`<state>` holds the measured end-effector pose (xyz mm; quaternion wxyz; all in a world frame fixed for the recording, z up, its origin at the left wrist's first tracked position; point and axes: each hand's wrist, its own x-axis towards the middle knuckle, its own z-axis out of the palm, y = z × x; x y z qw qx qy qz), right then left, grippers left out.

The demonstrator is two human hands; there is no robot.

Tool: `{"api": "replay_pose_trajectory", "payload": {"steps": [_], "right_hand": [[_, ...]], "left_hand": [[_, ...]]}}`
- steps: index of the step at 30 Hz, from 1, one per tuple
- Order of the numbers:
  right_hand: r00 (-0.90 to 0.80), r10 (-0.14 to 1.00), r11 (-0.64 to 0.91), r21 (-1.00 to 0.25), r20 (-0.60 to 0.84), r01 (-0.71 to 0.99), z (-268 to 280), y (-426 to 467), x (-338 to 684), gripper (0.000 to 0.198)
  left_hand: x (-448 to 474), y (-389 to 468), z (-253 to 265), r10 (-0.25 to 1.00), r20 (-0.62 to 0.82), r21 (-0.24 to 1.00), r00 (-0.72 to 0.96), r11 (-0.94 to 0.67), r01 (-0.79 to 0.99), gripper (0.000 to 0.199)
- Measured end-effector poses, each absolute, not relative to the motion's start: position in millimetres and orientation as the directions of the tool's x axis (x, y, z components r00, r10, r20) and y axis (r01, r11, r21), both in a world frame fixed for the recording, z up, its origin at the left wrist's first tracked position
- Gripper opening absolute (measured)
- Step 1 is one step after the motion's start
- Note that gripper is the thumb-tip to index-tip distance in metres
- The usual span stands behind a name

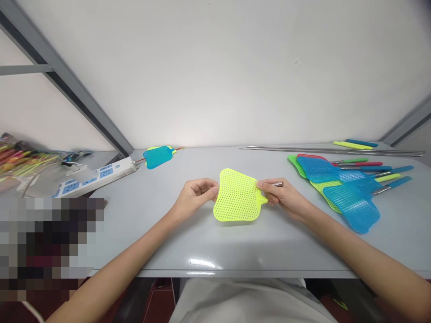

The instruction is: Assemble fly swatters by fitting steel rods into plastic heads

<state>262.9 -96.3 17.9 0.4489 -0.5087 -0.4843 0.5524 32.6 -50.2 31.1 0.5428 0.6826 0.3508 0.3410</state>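
A yellow perforated fly swatter head (237, 197) is held up above the grey table between my two hands. My left hand (200, 195) pinches its left edge between thumb and fingers. On the other side, my right hand (279, 195) grips the upper right corner, thumb in front, close to the pointed neck. A short metal rod end (278, 184) pokes out by the right fingers; the rest of it is hidden. To the right lies a pile of fly swatters with blue heads (352, 206), plus green, red and yellow ones, their metal shafts and coloured handles pointing right.
Blue and yellow swatter heads (159, 157) lie at the back left, beside a white power strip (101, 177). Long metal rods (330, 151) run along the wall, near loose yellow and blue handles (357, 144). Blurred colourful items (23, 168) sit far left.
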Motion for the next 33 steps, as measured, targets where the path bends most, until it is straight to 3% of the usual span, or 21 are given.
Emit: {"api": "replay_pose_trajectory", "payload": {"steps": [11,17,25,33], "right_hand": [[-0.073,0.988,-0.140,-0.990,-0.139,-0.019,17.7,-96.5,262.4,0.039],[-0.061,0.990,-0.130,-0.991,-0.130,-0.009,19.0,-96.3,262.7,0.036],[-0.085,0.989,-0.126,-0.992,-0.125,-0.008,16.2,-95.2,264.8,0.029],[-0.071,0.991,-0.118,-0.993,-0.118,-0.007,13.5,-94.5,266.7,0.027]], "left_hand": [[30.9,-48.8,29.3,0.833,0.051,0.979,0.551,-0.151,0.137,0.014],[29.9,-52.0,30.2,0.796,0.094,0.931,0.597,-0.283,0.231,0.015],[27.4,-55.6,35.4,0.700,0.327,0.539,0.634,-0.690,0.483,0.014],[26.5,-53.9,30.0,0.533,0.264,0.227,0.804,-0.845,0.485,0.020]]}}
